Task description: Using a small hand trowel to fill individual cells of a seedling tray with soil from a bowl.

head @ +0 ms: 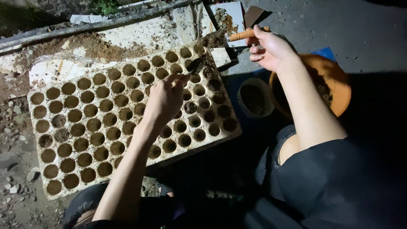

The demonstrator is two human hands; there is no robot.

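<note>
Soil is sitting in many of the round cells of a pale seedling tray [63, 178], which is lying flat on the ground in front of the person. The left hand [163, 99] is reaching over the tray's middle, its fingers drawn together with the fingertips [183, 78] touching the dark blade of a small trowel [198, 63] just above the cells near the tray's far right corner. Whether that grip is pinching soil or only pressing on the blade, I cannot tell. The right hand [269, 48] is closing its grip around the trowel's orange handle [241, 34], fingers wrapped under it, and is holding the tool tilted down toward the tray. Loose brown earth [91, 46] is lying heaped on a dirty white board [46, 70] beyond the tray. To the right of the tray, a small round pot [254, 99] with dark soil inside is standing on the ground, just beside an orange basin [339, 85] that the right forearm is crossing over. The person's knees in dark clothing are showing at the bottom.
</note>
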